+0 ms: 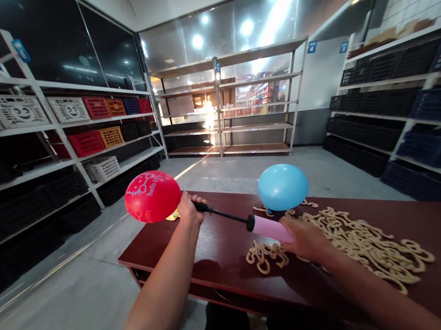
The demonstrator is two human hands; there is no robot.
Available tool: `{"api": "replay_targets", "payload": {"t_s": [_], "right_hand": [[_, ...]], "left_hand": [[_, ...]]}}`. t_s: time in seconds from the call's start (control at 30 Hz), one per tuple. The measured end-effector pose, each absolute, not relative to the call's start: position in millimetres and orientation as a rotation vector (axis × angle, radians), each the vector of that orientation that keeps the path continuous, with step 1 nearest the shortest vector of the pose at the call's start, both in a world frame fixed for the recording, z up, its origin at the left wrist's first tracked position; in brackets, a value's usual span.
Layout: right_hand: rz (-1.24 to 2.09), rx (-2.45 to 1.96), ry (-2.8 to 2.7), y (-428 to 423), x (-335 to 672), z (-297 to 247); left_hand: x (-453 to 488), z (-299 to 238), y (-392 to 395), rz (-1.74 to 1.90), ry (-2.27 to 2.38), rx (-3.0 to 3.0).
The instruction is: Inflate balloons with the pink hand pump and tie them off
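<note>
My left hand (189,207) grips the black handle of a hand pump, its thin black rod (224,216) drawn out to the left. My right hand (307,239) holds the pump's pink barrel (269,228) just above the dark red-brown table (219,256). A blue balloon (283,186) swells up from the barrel's far end, above my right hand. A red printed balloon (152,196) hovers just left of my left hand; what holds it is hidden. Something small and yellow (173,215) peeks out below it.
A heap of pale beige curly pieces (366,244) lies spread on the table right of my right hand. Shelving with white, red, orange and black crates (86,143) lines the left wall, dark crates (428,111) the right. Bare metal racks (231,106) stand at the back across a grey floor.
</note>
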State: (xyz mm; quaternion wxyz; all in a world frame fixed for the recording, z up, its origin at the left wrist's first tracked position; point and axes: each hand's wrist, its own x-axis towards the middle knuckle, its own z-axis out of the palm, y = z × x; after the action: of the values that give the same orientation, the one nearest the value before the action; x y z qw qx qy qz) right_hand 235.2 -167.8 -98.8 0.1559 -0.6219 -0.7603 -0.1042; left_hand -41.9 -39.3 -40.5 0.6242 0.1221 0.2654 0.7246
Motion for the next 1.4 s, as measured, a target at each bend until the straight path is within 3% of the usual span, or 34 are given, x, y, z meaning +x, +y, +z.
{"api": "replay_targets", "payload": {"t_s": [0.33, 0.63, 0.93, 1.2, 1.4], "right_hand": [[-0.354, -1.736, -2.147, -156.8, 190.5, -105.6], [-0.418, -1.767, -2.185, -162.7, 248.4, -98.6], [-0.412, -1.735, -2.159, -155.0, 192.6, -103.5], [-0.365, -1.741, -2.204, -159.3, 243.7, -100.9], [-0.401, -1.697, -2.227, -151.4, 210.4, -105.1]], "left_hand": [[16.3, -55.2, -66.2, 1.576, 0.635, 0.257], [-41.3, -33.6, -34.6, 1.679, 0.608, 0.264], [13.2, -52.6, -64.2, 1.567, 0.612, 0.291], [-41.2, -32.5, -36.5, 1.67, 0.588, 0.312], [-8.3, -46.0, -55.0, 1.61, 0.585, 0.297]]}}
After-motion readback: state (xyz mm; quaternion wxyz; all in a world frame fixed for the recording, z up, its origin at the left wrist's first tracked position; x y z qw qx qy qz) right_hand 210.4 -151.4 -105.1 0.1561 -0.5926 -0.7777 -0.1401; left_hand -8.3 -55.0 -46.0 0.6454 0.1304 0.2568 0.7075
